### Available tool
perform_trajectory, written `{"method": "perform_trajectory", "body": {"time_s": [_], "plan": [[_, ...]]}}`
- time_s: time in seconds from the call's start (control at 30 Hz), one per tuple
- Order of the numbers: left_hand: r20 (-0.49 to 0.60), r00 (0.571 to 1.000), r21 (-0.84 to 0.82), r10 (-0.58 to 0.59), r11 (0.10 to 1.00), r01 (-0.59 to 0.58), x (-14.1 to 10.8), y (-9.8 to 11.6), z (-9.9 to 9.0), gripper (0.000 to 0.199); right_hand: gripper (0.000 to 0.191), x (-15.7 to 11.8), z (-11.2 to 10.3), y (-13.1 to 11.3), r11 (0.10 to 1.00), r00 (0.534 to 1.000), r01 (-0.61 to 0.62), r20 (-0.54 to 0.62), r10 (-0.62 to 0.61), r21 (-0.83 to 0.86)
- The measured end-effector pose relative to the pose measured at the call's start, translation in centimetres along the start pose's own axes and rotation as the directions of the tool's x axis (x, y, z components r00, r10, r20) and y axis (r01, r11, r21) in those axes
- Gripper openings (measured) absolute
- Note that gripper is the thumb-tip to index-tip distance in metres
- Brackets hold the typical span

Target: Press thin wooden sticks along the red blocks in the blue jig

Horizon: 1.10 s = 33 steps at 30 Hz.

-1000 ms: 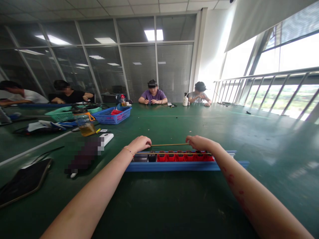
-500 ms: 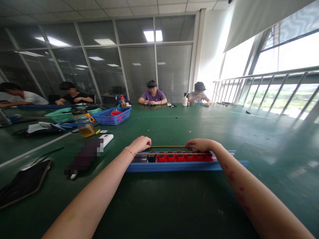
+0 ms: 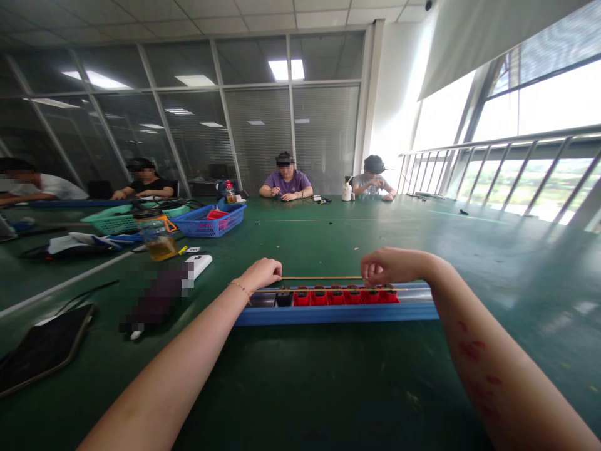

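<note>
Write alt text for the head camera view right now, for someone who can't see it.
A thin stick spans the gap between a person's left hand and right hand, just beyond a blue tray holding red bins on a green table. Four other people sit farther off.

The only view looks from the wearer's head, forward and slightly down, over both close forearms across the room.
</note>
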<state>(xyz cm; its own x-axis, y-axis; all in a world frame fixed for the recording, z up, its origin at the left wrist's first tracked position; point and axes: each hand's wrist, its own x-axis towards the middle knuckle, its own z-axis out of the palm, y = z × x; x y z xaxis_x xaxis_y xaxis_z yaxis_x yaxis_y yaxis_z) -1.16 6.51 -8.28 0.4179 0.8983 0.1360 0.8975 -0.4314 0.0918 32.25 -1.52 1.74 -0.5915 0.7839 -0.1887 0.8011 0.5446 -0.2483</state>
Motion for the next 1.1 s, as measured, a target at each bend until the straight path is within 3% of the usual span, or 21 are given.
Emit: {"method": "perform_trajectory", "body": {"time_s": [0.27, 0.5, 0.67, 0.8, 0.9, 1.0, 1.1], "plan": [[0.007, 1.0, 0.008, -0.016, 1.0, 0.016, 0.0, 0.1, -0.1, 0.01, 0.021, -0.1, 0.8, -1.9, 0.983, 0.994, -0.104, 0.012, 0.107, -0.152], [-0.002, 1.0, -0.006, -0.001, 1.0, 0.001, -0.1, 0.0, 0.0, 0.011, 0.013, 1.2, 2.1, -2.0, 0.945, 0.996, -0.075, -0.065, 0.057, -0.318], [-0.012, 1.0, -0.015, 0.0, 1.0, -0.001, -0.1, -0.1, 0.0, 0.01, 0.014, 0.5, 1.6, -2.5, 0.936, 0.992, -0.076, -0.118, 0.038, -0.344], [-0.005, 1.0, -0.025, -0.004, 1.0, 0.004, -0.1, -0.2, 0.0, 0.011, 0.016, -1.3, 0.1, -1.2, 0.938, 0.972, -0.118, -0.229, 0.042, -0.327], [-0.002, 1.0, -0.035, -0.013, 0.999, 0.013, -0.1, -0.2, 0.0, 0.012, 0.016, -2.7, -0.8, 0.7, 0.936, 0.948, -0.209, -0.292, 0.124, -0.284], [0.004, 1.0, -0.04, -0.02, 0.999, 0.02, -0.1, -0.2, 0.0, 0.011, 0.015, -2.8, -0.8, 2.5, 0.923, 0.938, -0.271, -0.29, 0.189, -0.275], [0.005, 1.0, -0.041, -0.023, 0.999, 0.023, 0.0, -0.3, 0.1, 0.012, 0.012, -1.3, 0.0, 3.3, 0.911, 0.944, -0.283, -0.256, 0.209, -0.301]]}}
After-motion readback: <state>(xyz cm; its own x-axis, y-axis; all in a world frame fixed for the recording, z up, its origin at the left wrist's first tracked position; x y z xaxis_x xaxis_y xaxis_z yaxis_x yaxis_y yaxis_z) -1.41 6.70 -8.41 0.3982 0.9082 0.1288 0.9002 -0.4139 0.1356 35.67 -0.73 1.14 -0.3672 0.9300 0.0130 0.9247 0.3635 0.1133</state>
